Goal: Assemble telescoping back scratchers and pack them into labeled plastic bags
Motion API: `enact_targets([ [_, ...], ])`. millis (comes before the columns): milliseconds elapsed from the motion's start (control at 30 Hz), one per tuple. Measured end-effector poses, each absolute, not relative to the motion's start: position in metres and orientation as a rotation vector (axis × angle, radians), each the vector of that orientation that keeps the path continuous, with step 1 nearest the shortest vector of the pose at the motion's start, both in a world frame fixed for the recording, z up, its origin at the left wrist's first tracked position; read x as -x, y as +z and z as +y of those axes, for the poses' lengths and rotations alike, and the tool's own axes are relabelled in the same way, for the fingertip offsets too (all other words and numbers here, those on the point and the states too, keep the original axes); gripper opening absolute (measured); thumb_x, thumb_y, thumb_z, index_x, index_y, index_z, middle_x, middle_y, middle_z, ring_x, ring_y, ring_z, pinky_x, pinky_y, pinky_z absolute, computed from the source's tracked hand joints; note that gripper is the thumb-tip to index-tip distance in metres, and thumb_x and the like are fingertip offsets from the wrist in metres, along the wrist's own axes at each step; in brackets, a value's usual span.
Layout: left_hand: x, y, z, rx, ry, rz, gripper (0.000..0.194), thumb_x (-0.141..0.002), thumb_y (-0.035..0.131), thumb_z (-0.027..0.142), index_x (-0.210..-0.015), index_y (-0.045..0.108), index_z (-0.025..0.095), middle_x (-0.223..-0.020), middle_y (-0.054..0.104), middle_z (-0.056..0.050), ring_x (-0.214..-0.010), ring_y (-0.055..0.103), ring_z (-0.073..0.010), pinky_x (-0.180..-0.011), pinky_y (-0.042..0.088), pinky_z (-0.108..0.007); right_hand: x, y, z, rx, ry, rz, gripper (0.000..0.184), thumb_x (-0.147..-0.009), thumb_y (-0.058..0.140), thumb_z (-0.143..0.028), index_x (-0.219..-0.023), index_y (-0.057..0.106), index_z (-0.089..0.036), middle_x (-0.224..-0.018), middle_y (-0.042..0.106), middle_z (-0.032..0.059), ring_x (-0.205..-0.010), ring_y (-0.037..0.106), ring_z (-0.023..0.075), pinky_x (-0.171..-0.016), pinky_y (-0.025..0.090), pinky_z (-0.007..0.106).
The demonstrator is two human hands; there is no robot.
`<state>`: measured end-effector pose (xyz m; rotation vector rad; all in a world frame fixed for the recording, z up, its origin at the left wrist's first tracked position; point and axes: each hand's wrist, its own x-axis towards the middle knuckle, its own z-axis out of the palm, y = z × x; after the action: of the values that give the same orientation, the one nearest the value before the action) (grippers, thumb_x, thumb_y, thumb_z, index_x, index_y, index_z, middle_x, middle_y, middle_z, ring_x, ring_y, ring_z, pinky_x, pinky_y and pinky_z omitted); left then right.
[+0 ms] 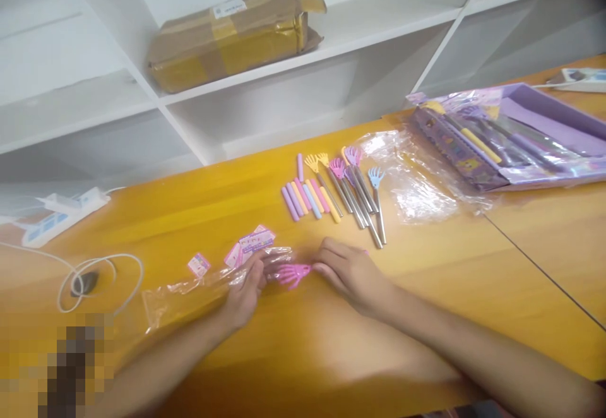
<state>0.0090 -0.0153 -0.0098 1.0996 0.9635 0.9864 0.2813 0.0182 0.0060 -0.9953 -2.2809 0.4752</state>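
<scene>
Right fingers (326, 260) closed on pink scratcher (294, 273); left fingers (256, 275) pinch clear bag (189, 290); cards (256, 240) illegible.

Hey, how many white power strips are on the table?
2. One power strip lies at the left of the table; a second power strip, cut off by the picture's edge, is far right behind the purple box. Others may be hidden.
</scene>
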Motion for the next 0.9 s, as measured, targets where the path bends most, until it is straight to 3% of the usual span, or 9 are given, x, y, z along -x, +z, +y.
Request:
enact_targets([
  [200, -0.012, -0.008, -0.007, -0.851, 1.153, 0.853, 0.043, -0.105, 0.063, 0.052, -0.125, 0.077, 0.016, -0.122, 0.081, -0.016, -0.109, 0.079, -0.0288, -0.095, 0.064, -0.042, -0.283, 0.002, 0.025, 1.121, 0.55, -2.204, 0.032, -0.115, 0.046, -0.035, -0.101, 0.071, -0.02, -0.096, 0.066, 0.0071, -0.085, 0.066, 0.0185, -0.078, 0.053, 0.033],
  [400, -0.01, -0.007, -0.005, -0.784, 1.165, 0.806, 0.044, -0.105, 0.063, 0.052, -0.125, 0.078, 0.016, -0.12, 0.082, -0.015, -0.109, 0.08, -0.032, -0.1, 0.064, -0.051, -0.291, 0.003, 0.034, 1.101, 0.563, -2.172, 0.027, -0.113, 0.049, -0.034, -0.104, 0.071, -0.02, -0.099, 0.067, 0.0084, -0.089, 0.067, 0.0205, -0.081, 0.055, 0.035],
  [900, -0.013, -0.005, -0.008, -0.839, 1.056, 0.744, 0.032, -0.101, 0.073, 0.043, -0.121, 0.081, 0.019, -0.118, 0.083, -0.014, -0.106, 0.082, -0.0336, -0.101, 0.065, -0.055, -0.294, 0.006, 0.038, 0.963, 0.613, -2.095, 0.024, -0.111, 0.056, -0.031, -0.101, 0.075, -0.02, -0.095, 0.066, 0.0074, -0.087, 0.067, 0.0188, -0.078, 0.054, 0.033],
])
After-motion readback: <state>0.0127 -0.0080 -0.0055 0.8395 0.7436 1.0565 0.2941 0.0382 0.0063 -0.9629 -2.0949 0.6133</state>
